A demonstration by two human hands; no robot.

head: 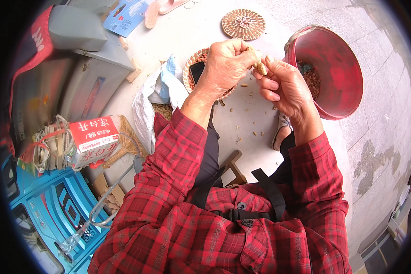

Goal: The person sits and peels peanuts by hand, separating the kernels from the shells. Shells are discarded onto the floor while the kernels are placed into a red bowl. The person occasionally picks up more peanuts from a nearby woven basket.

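Note:
Between my two hands is an unshelled peanut [261,67]. My left hand [227,66] pinches its upper end between thumb and fingers. The fingertips of my right hand [282,82] touch it from the other side, the thumb raised beside it. Below my left hand stands a round woven basket [188,65] of shelled red-skinned peanuts, with a dark phone [196,71] lying on them. A white woven sack [145,102] holding unshelled peanuts [163,110] is beside the basket. To the right, a red bucket [339,75] holds peanut shells [311,82].
A woven lid [243,24] lies on the floor beyond my hands. Loose peanuts and bits [246,110] are scattered below them. A straw broom [125,144], a red and white box [94,137] and blue crates [61,209] are at the left. Pink slippers [152,15] lie at the top.

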